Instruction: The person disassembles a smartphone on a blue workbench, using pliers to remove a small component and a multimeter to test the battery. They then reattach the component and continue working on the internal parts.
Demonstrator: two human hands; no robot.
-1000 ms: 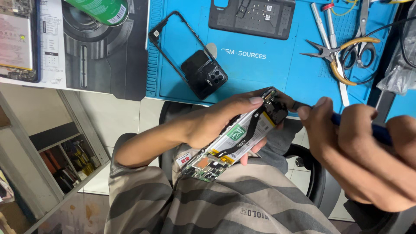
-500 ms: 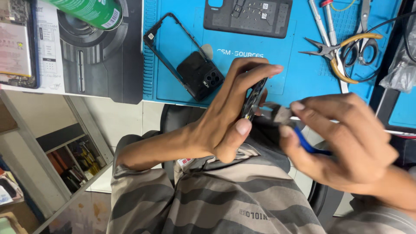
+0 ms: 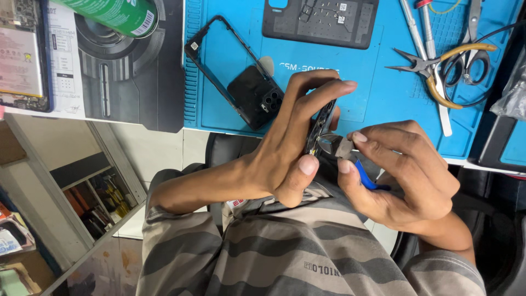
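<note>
My left hand (image 3: 290, 159) reaches in from the left and holds an opened phone body (image 3: 324, 121) edge-on between thumb and fingers, over my lap just in front of the table edge. My right hand (image 3: 402, 175) grips small blue-handled pliers (image 3: 350, 156). Their grey jaws touch the lower edge of the phone body, close to my left thumb. The phone's inner parts are mostly hidden at this angle.
A blue work mat (image 3: 383, 98) lies on the table with a black phone frame and camera cover (image 3: 241, 82), a dark grey back panel (image 3: 320, 22), yellow-handled pliers (image 3: 438, 71), scissors (image 3: 471, 38) and tweezers. At the left are a green can (image 3: 118, 13) and a dark printed box (image 3: 109, 77).
My left hand has turned the phone body from flat, with its board showing, to edge-on. My right hand has come in closer and set the pliers' jaws against its edge.
</note>
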